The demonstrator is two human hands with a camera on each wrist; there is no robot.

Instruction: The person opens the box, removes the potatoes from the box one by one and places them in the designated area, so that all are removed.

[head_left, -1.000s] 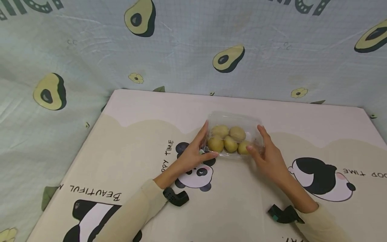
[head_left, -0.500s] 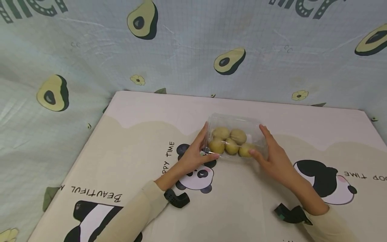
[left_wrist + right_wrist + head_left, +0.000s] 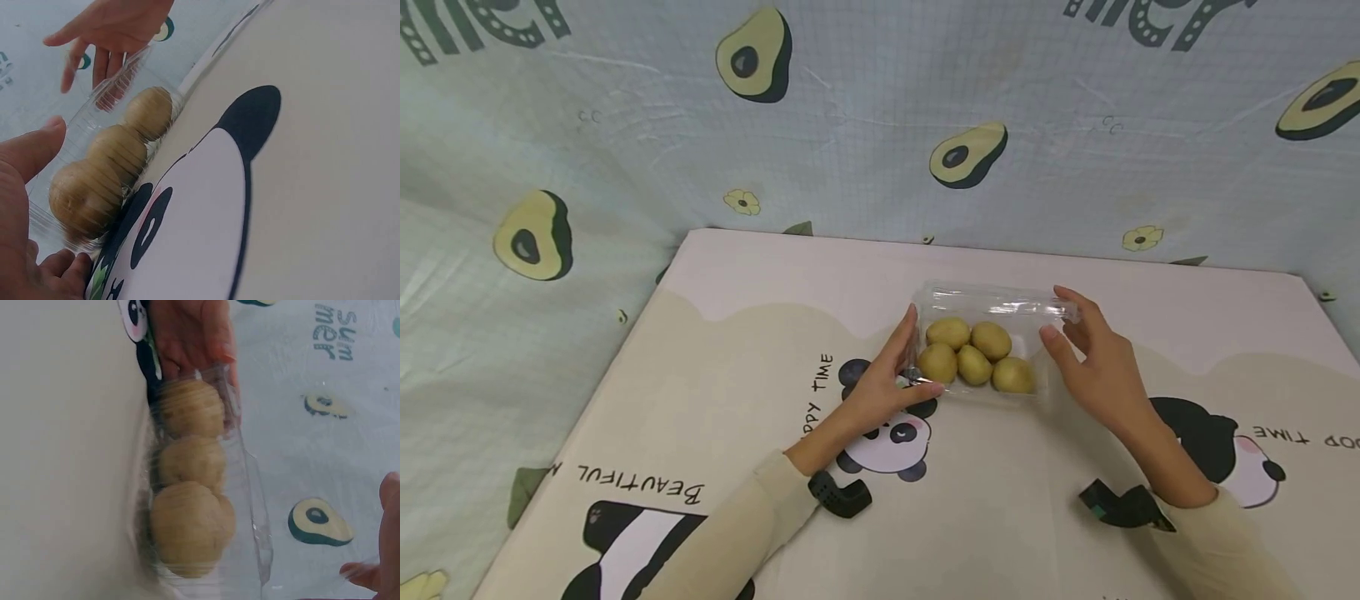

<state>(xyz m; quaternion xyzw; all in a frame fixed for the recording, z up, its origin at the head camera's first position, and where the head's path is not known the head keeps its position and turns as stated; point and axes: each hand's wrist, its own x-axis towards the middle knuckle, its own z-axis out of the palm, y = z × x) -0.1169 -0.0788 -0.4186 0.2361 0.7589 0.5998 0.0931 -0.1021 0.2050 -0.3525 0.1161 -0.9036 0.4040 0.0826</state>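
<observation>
1. Head view, container: one rectangular box of thin clear plastic, resting on the counter under a pink-and-beige printed cover, towards the far edge, between my two sets of fingers. Contents: five dull-yellow, egg-shaped fruits or potatoes; which, I cannot say. Two lie behind, three in front.

2. Head view, left side: my left fingers, parted around the box's left end, thumb to the near side, forefinger along the far side. The box is in their hold; I judge this braces so light a thing against sliding.

3. Head view, right side: my right fingers, half-curled, thumb and forefinger parted, at the right end of the clear plastic lid, which looks raised along the far side. Chosen, I judge, because an end gives purchase on flexible plastic. Whether they pinch or merely touch, I cannot tell.

4. Left wrist view: three yellow pieces in a row, seen through the near wall; left thumb before the box, other fingers bent low by the counter. Right fingers spread at the other end.

5. Right wrist view, blurred: left fingers cupping the box's opposite end; right fingertips, well parted, at the picture's edge.
</observation>
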